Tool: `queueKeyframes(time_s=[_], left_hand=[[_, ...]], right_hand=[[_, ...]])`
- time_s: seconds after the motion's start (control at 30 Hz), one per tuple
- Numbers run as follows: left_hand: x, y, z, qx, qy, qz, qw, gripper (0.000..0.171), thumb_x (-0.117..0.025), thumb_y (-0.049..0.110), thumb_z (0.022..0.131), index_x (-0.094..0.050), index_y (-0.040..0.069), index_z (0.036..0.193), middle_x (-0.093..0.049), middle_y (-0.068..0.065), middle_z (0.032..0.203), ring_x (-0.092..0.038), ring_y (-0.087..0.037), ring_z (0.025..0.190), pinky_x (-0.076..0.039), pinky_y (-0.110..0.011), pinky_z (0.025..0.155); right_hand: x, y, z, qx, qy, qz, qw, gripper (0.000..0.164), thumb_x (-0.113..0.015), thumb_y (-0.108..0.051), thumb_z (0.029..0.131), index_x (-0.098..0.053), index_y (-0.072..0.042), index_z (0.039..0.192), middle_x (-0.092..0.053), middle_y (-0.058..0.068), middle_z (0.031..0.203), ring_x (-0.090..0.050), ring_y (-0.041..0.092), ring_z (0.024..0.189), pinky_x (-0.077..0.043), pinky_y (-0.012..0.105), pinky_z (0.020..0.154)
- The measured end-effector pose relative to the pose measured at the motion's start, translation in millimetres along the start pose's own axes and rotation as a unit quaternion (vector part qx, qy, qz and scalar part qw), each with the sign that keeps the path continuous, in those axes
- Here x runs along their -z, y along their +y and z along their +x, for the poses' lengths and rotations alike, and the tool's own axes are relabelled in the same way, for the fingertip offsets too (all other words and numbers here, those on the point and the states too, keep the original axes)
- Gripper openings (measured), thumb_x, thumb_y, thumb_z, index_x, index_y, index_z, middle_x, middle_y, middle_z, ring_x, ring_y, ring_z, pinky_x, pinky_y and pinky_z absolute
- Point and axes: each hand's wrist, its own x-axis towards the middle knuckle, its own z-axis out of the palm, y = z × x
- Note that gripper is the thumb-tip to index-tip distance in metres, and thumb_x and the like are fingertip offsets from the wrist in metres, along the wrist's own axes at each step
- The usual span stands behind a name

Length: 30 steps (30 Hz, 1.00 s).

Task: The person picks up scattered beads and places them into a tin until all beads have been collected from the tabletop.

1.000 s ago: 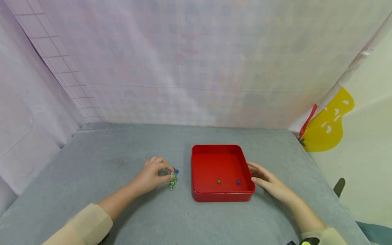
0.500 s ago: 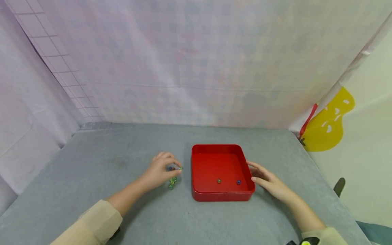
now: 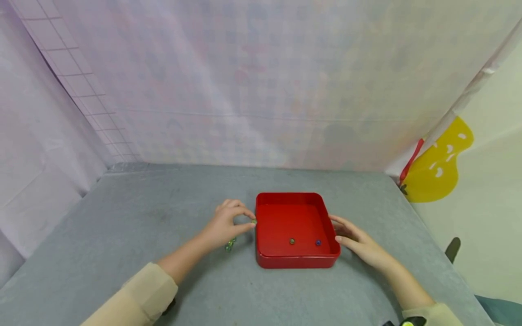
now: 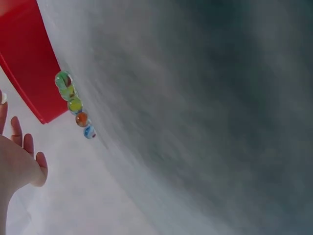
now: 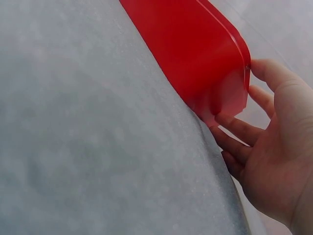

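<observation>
From the head camera, a red tray (image 3: 296, 230) sits on the grey table (image 3: 122, 226), slightly right of centre and toward the near edge. The left hand (image 3: 227, 224) is just left of the tray's left wall, its fingertips pinched on a small green marble (image 3: 253, 221) held right at the rim. A few green marbles on the table (image 3: 230, 245) peek out just near of that hand. Inside the tray lie a greenish marble in the tray (image 3: 292, 241) and a blue marble in the tray (image 3: 318, 242), close to the near wall and apart from each other. The right hand (image 3: 359, 242) rests against the tray's right wall with relaxed, straight fingers, holding nothing.

The left wrist camera gives what the head view hides: the row of marbles (image 4: 74, 104) is counted out plainly, five in a line touching one another, green, green, yellow-green, orange, blue, just beside the red tray's outer wall (image 4: 27, 68). The right hand appears at the corner, fingers loose. The left hand's own grip is not in this view.

The right wrist camera shows the right hand (image 5: 266, 161) close up, fingertips touching the tray's rounded corner (image 5: 220, 83), palm open. No marbles are visible here.
</observation>
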Motion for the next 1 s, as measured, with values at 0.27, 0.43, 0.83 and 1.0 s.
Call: queueKeyframes(time_s=[0.27, 0.43, 0.83, 1.0], left_hand=[[-7.1, 6.1, 6.9, -0.001, 0.004, -0.022, 0.9997, 0.011, -0.077, 0.02, 0.083, -0.072, 0.024, 0.092, -0.055, 0.012, 0.097, -0.045, -0.012, 0.1, -0.029, -0.049, 0.095], [-10.5, 8.2, 9.6, 0.002, 0.001, -0.024, 0.9997, 0.011, -0.076, 0.021, 0.084, -0.071, 0.025, 0.093, -0.055, 0.01, 0.099, -0.044, -0.012, 0.1, -0.028, -0.049, 0.095], [-17.6, 13.3, 18.6, 0.01, -0.004, -0.027, 0.9996, 0.01, -0.074, 0.024, 0.086, -0.071, 0.023, 0.096, -0.055, 0.009, 0.103, -0.044, -0.014, 0.105, -0.027, -0.049, 0.097], [-22.1, 15.7, 23.0, 0.013, -0.009, -0.031, 0.9994, 0.011, -0.074, 0.024, 0.085, -0.071, 0.022, 0.096, -0.057, 0.004, 0.101, -0.044, -0.013, 0.103, -0.028, -0.047, 0.096]], right_hand=[[0, 0, 0, 0.008, -0.003, 0.005, 1.0, 0.052, -0.051, -0.011, 0.099, -0.034, -0.007, 0.147, -0.048, 0.023, 0.136, -0.053, 0.008, 0.115, -0.044, 0.026, 0.089], [0, 1, 1, 0.009, -0.002, 0.001, 1.0, 0.052, -0.051, -0.011, 0.099, -0.034, -0.008, 0.147, -0.048, 0.023, 0.136, -0.053, 0.008, 0.115, -0.044, 0.025, 0.09], [-1, 1, 0, 0.003, -0.001, 0.001, 1.0, 0.051, -0.051, -0.012, 0.099, -0.034, -0.009, 0.147, -0.048, 0.022, 0.136, -0.052, 0.008, 0.115, -0.044, 0.026, 0.089], [-1, 1, 0, 0.004, -0.001, 0.0, 1.0, 0.051, -0.051, -0.013, 0.099, -0.034, -0.009, 0.148, -0.048, 0.022, 0.136, -0.053, 0.01, 0.115, -0.044, 0.026, 0.089]])
